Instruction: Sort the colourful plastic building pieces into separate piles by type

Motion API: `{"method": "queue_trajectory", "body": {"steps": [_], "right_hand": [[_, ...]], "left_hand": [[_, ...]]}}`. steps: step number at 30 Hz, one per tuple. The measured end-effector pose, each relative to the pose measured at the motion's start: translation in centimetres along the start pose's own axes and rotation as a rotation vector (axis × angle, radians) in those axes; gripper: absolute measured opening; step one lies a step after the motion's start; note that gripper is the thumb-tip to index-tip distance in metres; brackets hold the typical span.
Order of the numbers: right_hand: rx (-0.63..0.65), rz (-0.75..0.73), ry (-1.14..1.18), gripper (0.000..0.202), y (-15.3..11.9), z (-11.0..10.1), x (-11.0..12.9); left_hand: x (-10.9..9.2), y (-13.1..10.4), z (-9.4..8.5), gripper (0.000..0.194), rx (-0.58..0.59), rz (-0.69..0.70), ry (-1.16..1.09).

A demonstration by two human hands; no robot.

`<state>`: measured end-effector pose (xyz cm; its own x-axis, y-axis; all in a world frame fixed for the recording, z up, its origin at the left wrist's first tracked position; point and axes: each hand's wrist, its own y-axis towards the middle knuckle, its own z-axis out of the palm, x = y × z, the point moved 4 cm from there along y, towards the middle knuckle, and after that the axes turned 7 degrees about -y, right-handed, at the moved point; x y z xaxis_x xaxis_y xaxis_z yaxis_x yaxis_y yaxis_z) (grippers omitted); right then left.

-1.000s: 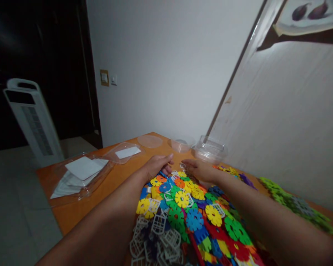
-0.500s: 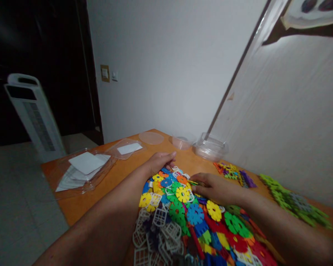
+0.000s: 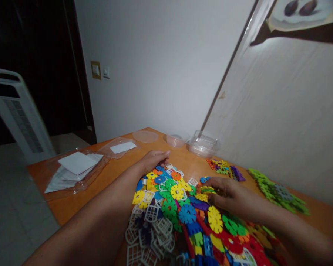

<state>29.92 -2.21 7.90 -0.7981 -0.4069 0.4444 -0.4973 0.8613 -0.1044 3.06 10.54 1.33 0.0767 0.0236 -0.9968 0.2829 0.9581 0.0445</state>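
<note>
A big heap of plastic toy pieces covers the near middle of the orange table point(image 3: 111, 173): yellow discs point(image 3: 177, 192), green discs point(image 3: 169, 208), a blue disc point(image 3: 187, 214) and white lattice pieces point(image 3: 163, 227). My left hand point(image 3: 157, 159) rests at the far edge of the heap, fingers curled inward; what they hold, if anything, is hidden. On the heap's right side my right hand point(image 3: 223, 194) has thumb and fingers around yellow-green notched pieces point(image 3: 207, 190). A small white lattice piece point(image 3: 192, 181) lies just left of that hand.
Clear plastic containers point(image 3: 204, 145) stand at the back by the wall. White cards point(image 3: 77, 163) lie on clear plastic at the left. Small coloured pieces point(image 3: 224, 168) and lime-green pieces point(image 3: 277, 192) lie along the right side. A white tower appliance point(image 3: 22, 114) stands beyond the table.
The view has shifted a little to the right. My right hand has moved right across the heap, and the yellow-green pieces at its fingers now show more. My left hand stays at the far edge.
</note>
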Motion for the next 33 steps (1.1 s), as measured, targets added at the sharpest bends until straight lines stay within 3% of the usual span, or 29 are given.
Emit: {"method": "queue_trajectory", "body": {"steps": [11,16,26,29,33], "right_hand": [[0.081,0.093,0.069,0.033,-5.2,-0.7,-0.7],[0.046,0.073,0.146,0.019,-5.6,-1.5,-1.5],[0.064,0.159,-0.037,0.033,-6.7,-0.7,-3.2],[0.049,0.174,-0.008,0.025,-6.7,-0.4,-3.6],[0.032,0.173,0.121,0.037,-6.0,-1.1,-3.7]], "left_hand": [[0.1,0.1,0.0,0.066,0.005,-0.004,-0.015],[0.1,0.3,-0.1,0.067,0.006,-0.001,-0.003],[-0.1,0.1,0.1,0.068,-0.008,-0.010,-0.027],[-0.1,0.1,0.0,0.068,-0.002,-0.001,-0.015],[-0.2,0.0,0.0,0.068,0.001,0.002,-0.002]]}}
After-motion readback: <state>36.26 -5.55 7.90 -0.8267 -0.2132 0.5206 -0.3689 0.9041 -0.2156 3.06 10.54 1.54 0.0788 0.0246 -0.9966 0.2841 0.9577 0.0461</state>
